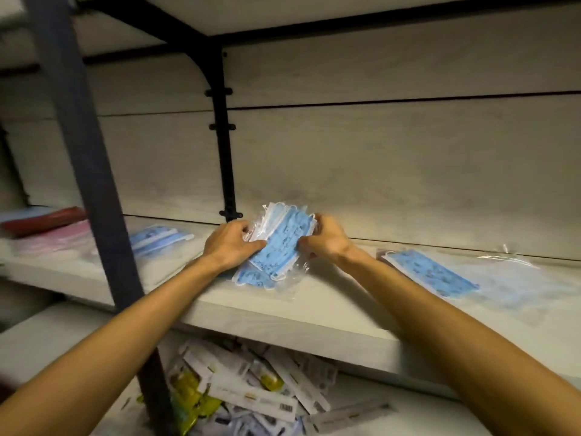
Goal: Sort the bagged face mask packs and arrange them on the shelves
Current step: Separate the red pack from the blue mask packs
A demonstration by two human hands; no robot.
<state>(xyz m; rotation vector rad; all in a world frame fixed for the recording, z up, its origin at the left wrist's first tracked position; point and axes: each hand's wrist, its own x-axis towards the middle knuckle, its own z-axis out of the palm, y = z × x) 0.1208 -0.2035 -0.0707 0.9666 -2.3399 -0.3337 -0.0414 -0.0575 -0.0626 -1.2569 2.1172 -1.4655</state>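
Head view: you're mid-sort, approx. partway through, not near done.

Hands: left hand [231,243] and right hand [327,239] both grip the same stack of blue mask packs [276,247], one hand per side, fingers curled round the clear bags. Stack is tilted, far edge lifted, near edge touching or just above the middle shelf [283,313]; can't tell which. It sits centre of that shelf, just in front of the black bracket [226,152].

Done so far, judging from layout:
- Right of your hands: a printed blue pack [430,272] lies flat on the same shelf, w/ more clear-bagged packs further right; blurred, count unclear.
- Left, beyond the dark upright post [91,171]: a blue pack [160,237] lies flat; further left pink packs [50,240] w/ a red item [44,220] behind them. Looks like colour groups are forming, blue centre/right, pink/red far left.

Left to do, est.:
- The stack in hand isn't squared; bags are fanned and need aligning before it's set down.
- Lower shelf [50,344]: a jumbled heap of packets [251,388], white card-backed w/ some yellow, near the post. Can't tell if these belong to the task.
- Upper shelf: only its underside is visible, contents unknown.

Risk: slippery bags could slide out of the fanned stack as you lower it.
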